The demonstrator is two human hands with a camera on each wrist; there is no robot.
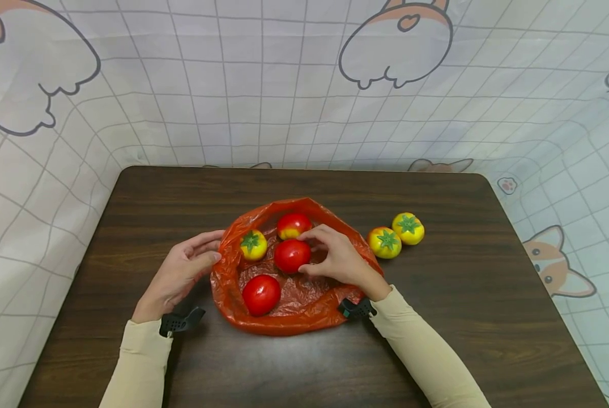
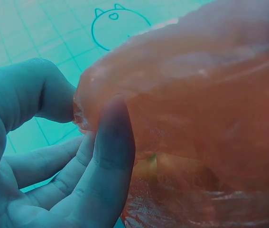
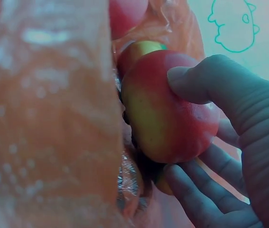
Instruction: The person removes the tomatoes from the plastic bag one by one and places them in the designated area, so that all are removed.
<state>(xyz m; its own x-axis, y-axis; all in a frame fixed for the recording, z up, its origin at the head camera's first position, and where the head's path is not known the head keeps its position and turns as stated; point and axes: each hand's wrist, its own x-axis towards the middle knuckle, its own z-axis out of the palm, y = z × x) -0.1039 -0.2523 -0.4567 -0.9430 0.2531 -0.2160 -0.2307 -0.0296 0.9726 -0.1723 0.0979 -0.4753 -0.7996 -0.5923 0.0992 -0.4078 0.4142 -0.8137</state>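
As left hand (image 1: 181, 272) pinches bag (image 1: 291, 324), right hand (image 1: 340, 259) clasps tomato (image 1: 289, 256)

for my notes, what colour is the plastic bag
The plastic bag is orange-red, best seen in the head view.

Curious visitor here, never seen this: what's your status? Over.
Left grip pinching rim of orange-red plastic bag. Right grip holding round red-yellow fruit inside. Nothing visibly blocking.

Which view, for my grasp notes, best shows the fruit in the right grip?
Right wrist: the fruit looms large in the grip. Head view shows it smaller, from above; in the left wrist view, the bag hides it.
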